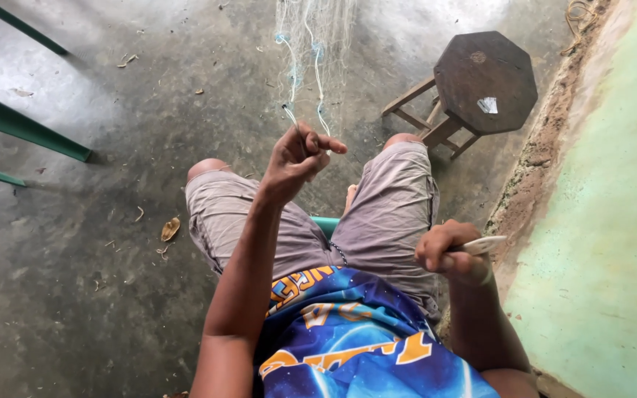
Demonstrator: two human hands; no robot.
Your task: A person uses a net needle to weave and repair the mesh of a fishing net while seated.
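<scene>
Seated, a person raises the left hand (296, 158), fingers pinched shut on one strand of a pale fishing net (315, 44) that hangs ahead above the knees — two blue-white cords run down it. Beside the right thigh, the right hand (451, 254) is closed around one white netting needle (484, 245); one octagonal wooden stool (484, 81) stands near the green wall (613, 221).

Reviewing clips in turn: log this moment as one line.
left hand: pinching fishing net | right hand: gripping pale netting needle | wooden stool: ahead
</scene>
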